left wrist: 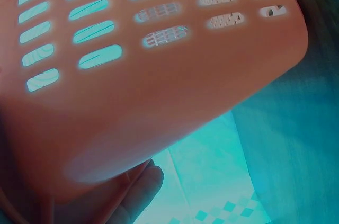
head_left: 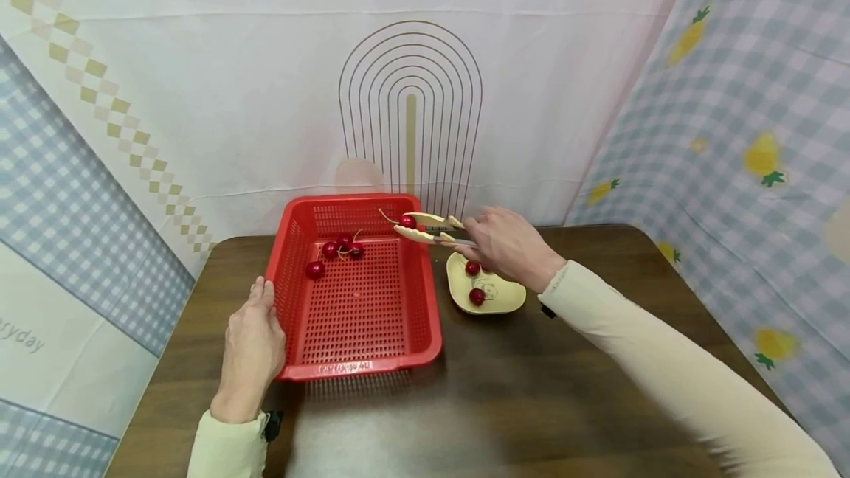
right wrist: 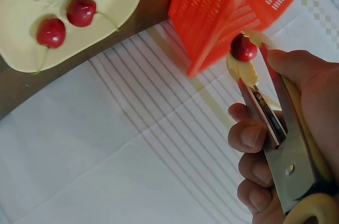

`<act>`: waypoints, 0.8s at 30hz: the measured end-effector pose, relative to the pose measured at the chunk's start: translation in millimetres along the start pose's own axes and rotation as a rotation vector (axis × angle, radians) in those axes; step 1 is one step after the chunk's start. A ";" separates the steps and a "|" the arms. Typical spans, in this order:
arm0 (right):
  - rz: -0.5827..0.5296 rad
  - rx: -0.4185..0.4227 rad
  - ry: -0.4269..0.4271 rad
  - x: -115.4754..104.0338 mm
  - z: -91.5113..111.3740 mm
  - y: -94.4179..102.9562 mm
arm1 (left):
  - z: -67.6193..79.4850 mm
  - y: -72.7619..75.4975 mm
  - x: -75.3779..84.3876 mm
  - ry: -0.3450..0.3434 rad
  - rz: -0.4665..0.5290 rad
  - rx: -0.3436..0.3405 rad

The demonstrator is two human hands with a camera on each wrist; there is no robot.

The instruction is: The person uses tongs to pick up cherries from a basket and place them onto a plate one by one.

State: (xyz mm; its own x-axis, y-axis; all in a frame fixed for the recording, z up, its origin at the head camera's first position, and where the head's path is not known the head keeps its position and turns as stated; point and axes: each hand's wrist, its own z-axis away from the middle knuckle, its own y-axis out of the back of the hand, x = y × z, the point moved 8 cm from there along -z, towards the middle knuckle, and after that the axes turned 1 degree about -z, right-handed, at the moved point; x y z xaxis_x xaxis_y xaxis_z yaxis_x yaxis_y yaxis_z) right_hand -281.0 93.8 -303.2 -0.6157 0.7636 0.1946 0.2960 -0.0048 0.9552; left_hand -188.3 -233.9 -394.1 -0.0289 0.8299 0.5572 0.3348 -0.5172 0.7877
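In the head view my left hand (head_left: 251,338) grips the left rim of a red perforated plastic basket (head_left: 358,308). The left wrist view shows the basket's slotted side (left wrist: 159,81) with a fingertip (left wrist: 145,189) at its rim. My right hand (head_left: 508,242) holds metal tongs (right wrist: 290,173) with cream tips, its fingers curled round the arms. Between the tips is one red cherry (head_left: 408,221), its stem pointing left, over the basket's right rim. Several cherries (head_left: 315,269) lie inside the basket toward its far left. More cherries (head_left: 477,296) are on a cream dish (head_left: 508,302) below my right hand.
Basket and dish stand side by side on a dark wooden table (head_left: 531,389). A white cloth (head_left: 279,109) with printed arches hangs behind the table. Checked cloth (head_left: 724,168) with yellow fruit prints hangs along the right side.
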 end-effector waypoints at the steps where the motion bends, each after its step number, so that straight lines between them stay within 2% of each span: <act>1: -0.004 0.005 -0.004 1.7 2.6 -0.2 | -0.1 -0.2 -0.1 -0.001 0.002 0.000; 16: -0.058 0.087 -0.041 24.2 43.5 -4.0 | 0.8 -1.3 -1.7 0.007 -0.002 -0.001; 24: -0.019 0.147 -0.026 24.0 63.6 -2.9 | 0.4 -0.6 -1.5 0.010 0.001 0.003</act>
State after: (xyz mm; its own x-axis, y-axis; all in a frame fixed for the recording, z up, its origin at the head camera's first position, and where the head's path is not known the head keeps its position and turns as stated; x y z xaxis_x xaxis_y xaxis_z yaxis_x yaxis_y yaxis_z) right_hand -250.1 153.2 -315.5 -0.6036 0.7792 0.1689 0.3894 0.1033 0.9152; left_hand -188.1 -234.7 -395.5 -0.0379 0.8272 0.5606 0.3379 -0.5173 0.7862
